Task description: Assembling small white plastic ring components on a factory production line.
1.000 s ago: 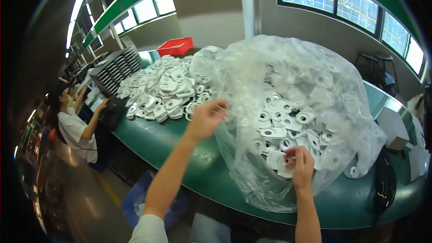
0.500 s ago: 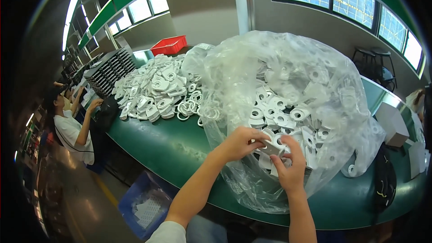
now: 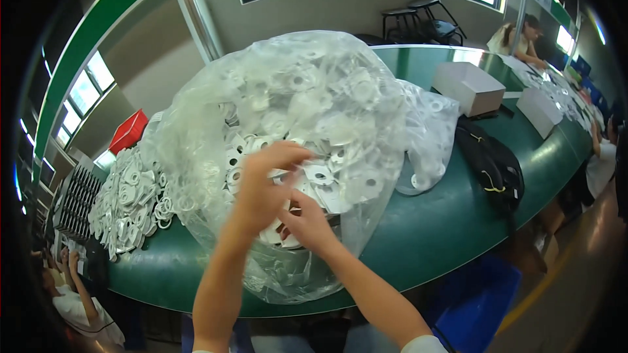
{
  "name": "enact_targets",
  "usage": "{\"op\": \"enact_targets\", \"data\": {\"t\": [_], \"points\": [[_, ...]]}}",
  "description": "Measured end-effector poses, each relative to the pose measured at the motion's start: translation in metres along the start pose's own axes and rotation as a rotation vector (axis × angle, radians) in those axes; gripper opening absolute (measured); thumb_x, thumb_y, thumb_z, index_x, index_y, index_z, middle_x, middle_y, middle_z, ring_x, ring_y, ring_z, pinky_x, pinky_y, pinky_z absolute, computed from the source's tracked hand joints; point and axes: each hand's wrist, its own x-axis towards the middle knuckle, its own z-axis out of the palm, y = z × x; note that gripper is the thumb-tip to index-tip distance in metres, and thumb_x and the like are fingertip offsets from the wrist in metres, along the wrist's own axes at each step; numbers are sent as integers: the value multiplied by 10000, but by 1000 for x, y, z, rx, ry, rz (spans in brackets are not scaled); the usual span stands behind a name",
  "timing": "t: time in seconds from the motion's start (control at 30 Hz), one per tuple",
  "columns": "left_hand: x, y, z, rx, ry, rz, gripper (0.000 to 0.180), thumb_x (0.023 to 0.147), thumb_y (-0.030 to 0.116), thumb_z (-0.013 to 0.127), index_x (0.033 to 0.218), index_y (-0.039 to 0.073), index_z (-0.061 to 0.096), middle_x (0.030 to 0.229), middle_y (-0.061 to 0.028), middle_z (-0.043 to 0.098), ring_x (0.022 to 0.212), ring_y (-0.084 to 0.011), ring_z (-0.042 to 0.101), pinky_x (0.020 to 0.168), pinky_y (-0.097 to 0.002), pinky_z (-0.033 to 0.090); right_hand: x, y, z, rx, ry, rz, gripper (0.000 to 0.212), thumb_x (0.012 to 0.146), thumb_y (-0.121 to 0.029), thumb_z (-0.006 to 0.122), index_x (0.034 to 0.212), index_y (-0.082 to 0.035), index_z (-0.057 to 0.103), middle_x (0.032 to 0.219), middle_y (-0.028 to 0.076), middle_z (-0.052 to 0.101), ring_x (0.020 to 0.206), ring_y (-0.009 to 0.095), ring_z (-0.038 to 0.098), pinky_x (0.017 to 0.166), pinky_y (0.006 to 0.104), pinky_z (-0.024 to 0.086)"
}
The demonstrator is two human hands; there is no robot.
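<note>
A large clear plastic bag (image 3: 196, 124), spread open at the front, holds a heap of white plastic parts with round holes (image 3: 320, 175). Over the bag's opening is my left hand (image 3: 258, 186), its fingers pointing right and smeared by motion, so its grip is unclear. Just below and to the right, my right hand (image 3: 313, 223) has its fingers curled in toward the thumb, close above the white parts. What it holds, if anything, cannot be made out. Left of the bag lies a loose pile of similar white parts (image 3: 127, 189), with white rings (image 3: 163, 208) at its edge.
The green table (image 3: 418, 229) carries a black bag (image 3: 487, 163) and a white box (image 3: 468, 85) on the right. Stacked dark trays (image 3: 82, 199) and a red bin (image 3: 129, 131) are on the left. A blue bin (image 3: 477, 301) sits below the edge. Other people work at both ends.
My view has swung to the right, shifting the bag leftward in the picture. The white part earlier pinched between both hands is not clearly visible now. My left hand now lies above the right.
</note>
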Motion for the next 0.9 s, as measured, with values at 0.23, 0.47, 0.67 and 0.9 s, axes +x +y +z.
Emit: {"op": "enact_targets", "data": {"t": [0.23,0.47,0.67,0.9], "points": [[54,-18,219,342,-466,29,152,726,40,579,843,8,669,864,-197,640,873,-358,610,770,-426,489,-3,10,22,-15,-102,98,253,810,7,501,1055,8,439,815,136,620,685,179,653,503,301,536],[62,-18,243,282,-220,-220,156,709,111,686,832,32,632,874,-158,649,861,-334,622,741,-429,490,1,14,27,173,-56,-53,250,810,24,515,1044,11,428,884,143,607,711,181,648,505,304,553],[52,13,152,15,-85,-47,148,712,79,706,825,18,633,763,-124,647,724,-262,637,663,-344,493,-5,-3,19,223,39,49,317,812,20,526,1112,16,422,887,124,593,761,179,643,564,315,569],[-39,-24,-25,169,295,-182,177,714,-5,716,886,28,689,826,-55,666,728,-112,624,623,-230,469,-4,-2,15,367,-38,-57,347,834,34,479,1181,27,471,997,135,614,812,219,659,654,337,583]]}}
